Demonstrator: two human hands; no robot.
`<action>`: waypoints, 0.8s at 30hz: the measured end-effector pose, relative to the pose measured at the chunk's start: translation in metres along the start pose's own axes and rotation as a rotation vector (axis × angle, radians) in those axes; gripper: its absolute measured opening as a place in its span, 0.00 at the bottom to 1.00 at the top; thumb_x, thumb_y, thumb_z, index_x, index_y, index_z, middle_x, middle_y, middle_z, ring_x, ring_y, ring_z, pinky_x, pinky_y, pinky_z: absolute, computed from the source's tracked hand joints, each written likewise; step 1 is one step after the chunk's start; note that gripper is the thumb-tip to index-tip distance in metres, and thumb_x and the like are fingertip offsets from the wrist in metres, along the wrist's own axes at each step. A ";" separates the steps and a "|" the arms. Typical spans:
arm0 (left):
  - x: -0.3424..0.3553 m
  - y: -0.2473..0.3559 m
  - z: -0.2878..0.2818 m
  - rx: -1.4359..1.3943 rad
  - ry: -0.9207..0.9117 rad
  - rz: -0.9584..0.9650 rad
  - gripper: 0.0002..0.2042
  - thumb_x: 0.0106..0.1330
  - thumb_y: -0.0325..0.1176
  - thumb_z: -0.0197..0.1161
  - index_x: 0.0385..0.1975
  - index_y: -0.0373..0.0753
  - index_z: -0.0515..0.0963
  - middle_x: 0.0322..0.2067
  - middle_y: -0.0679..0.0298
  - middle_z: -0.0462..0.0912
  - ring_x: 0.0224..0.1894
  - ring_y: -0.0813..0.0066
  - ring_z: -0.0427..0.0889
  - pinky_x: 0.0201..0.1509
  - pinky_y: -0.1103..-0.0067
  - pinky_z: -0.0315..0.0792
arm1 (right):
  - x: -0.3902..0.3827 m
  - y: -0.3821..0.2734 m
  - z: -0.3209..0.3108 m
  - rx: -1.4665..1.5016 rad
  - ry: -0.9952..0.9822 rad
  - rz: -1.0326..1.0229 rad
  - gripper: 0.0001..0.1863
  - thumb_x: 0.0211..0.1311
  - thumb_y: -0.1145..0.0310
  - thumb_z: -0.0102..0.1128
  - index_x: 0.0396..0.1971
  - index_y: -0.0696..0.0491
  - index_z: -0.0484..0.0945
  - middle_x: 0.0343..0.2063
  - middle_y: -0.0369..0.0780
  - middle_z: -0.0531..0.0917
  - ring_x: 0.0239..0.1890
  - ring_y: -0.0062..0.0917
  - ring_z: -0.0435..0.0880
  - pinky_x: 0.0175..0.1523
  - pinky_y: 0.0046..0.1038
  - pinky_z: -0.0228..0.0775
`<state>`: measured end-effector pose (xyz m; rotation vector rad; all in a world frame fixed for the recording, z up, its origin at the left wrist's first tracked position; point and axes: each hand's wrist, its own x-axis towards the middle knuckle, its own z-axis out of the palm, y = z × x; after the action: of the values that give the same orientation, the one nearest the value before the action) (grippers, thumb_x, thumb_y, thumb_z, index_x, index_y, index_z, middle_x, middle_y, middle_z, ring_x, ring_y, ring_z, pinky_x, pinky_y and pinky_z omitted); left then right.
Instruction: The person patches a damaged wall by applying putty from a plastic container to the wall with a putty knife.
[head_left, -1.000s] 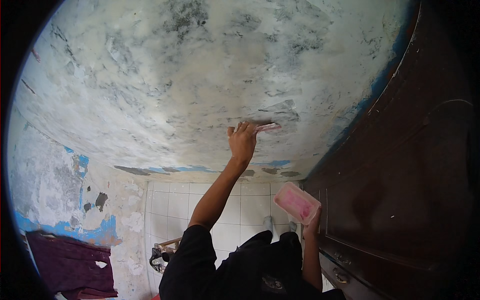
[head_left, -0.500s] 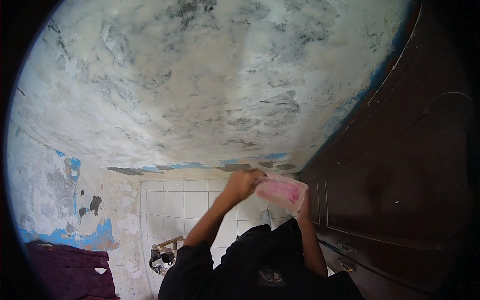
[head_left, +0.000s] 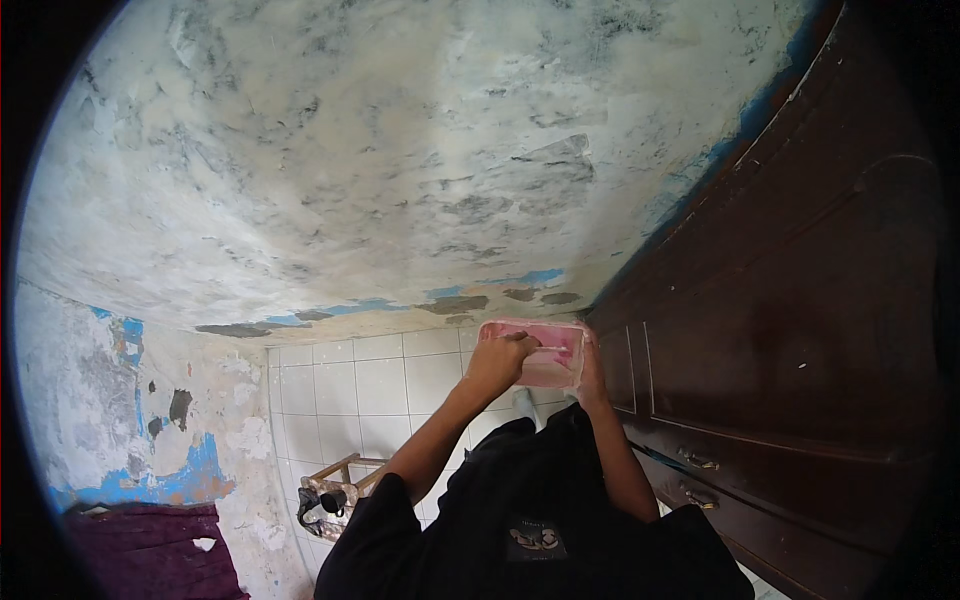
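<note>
My left hand (head_left: 500, 362) is closed on a thin flat tool (head_left: 548, 350), probably a scraper, held inside a pink plastic container (head_left: 530, 373) with pink residue in it. My right hand (head_left: 588, 365) grips the container by its right side. Both hands are low in front of me, above my black clothing and one visible foot. The patchy, skim-coated wall (head_left: 350, 160) rises beyond them, with peeled blue and grey patches along its bottom.
At right stands a dark wooden cabinet (head_left: 780, 350) with metal handles. A wooden stool (head_left: 345, 470) with black items on it is on the tiled floor (head_left: 380, 382) at lower left. A purple cloth (head_left: 150, 550) lies against the peeling left wall (head_left: 250, 440).
My left hand has come down from the wall with the tool into the container. My right hand has raised the container toward the middle, where both hands now meet.
</note>
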<state>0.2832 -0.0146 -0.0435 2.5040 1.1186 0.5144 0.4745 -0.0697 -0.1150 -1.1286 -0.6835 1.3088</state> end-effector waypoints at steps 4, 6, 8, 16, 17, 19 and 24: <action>-0.004 0.017 -0.006 -0.034 -0.154 -0.055 0.12 0.58 0.25 0.53 0.38 0.43 0.81 0.38 0.58 0.85 0.37 0.54 0.85 0.38 0.61 0.78 | -0.002 -0.008 0.004 -0.071 -0.014 -0.027 0.25 0.77 0.50 0.38 0.65 0.49 0.64 0.54 0.41 0.73 0.54 0.27 0.75 0.57 0.32 0.72; -0.007 0.016 -0.011 0.035 -0.177 -0.027 0.12 0.57 0.26 0.54 0.39 0.43 0.81 0.38 0.58 0.85 0.38 0.54 0.85 0.38 0.61 0.78 | -0.003 -0.009 0.008 -0.025 -0.013 -0.010 0.25 0.77 0.50 0.38 0.65 0.49 0.64 0.54 0.41 0.73 0.55 0.28 0.75 0.57 0.32 0.72; -0.002 0.021 -0.033 -0.059 -0.122 -0.032 0.12 0.57 0.26 0.55 0.39 0.43 0.81 0.38 0.58 0.85 0.38 0.54 0.85 0.37 0.61 0.78 | -0.002 -0.008 0.004 0.018 0.006 0.000 0.26 0.77 0.50 0.38 0.65 0.49 0.64 0.54 0.42 0.73 0.55 0.28 0.75 0.57 0.32 0.72; -0.012 0.017 -0.018 -0.014 -0.105 -0.063 0.12 0.57 0.25 0.55 0.39 0.42 0.82 0.40 0.55 0.86 0.39 0.57 0.86 0.40 0.63 0.77 | 0.005 -0.013 0.023 0.022 0.020 0.002 0.26 0.77 0.49 0.38 0.64 0.51 0.64 0.56 0.40 0.72 0.56 0.26 0.74 0.56 0.30 0.72; -0.009 0.013 -0.023 0.029 -0.067 -0.026 0.12 0.57 0.25 0.55 0.38 0.41 0.82 0.41 0.55 0.86 0.39 0.57 0.86 0.42 0.64 0.77 | 0.006 -0.015 0.024 0.021 0.022 0.002 0.26 0.77 0.49 0.38 0.64 0.51 0.64 0.56 0.40 0.72 0.56 0.26 0.74 0.56 0.30 0.72; -0.004 0.013 -0.037 0.067 -0.030 0.018 0.12 0.57 0.25 0.55 0.38 0.41 0.82 0.42 0.55 0.86 0.40 0.58 0.86 0.45 0.64 0.76 | 0.006 -0.022 0.026 0.007 0.007 0.031 0.26 0.77 0.49 0.35 0.64 0.50 0.63 0.59 0.41 0.69 0.61 0.28 0.71 0.61 0.33 0.68; -0.009 0.003 -0.036 0.124 0.024 0.026 0.10 0.58 0.25 0.58 0.36 0.44 0.82 0.35 0.60 0.85 0.34 0.56 0.84 0.35 0.65 0.77 | 0.016 -0.011 0.035 0.008 -0.022 -0.001 0.25 0.77 0.49 0.35 0.64 0.49 0.63 0.59 0.41 0.69 0.61 0.28 0.71 0.60 0.33 0.68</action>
<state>0.2636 -0.0171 -0.0125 2.6282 1.1620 0.4975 0.4506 -0.0449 -0.0957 -1.1088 -0.6937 1.3238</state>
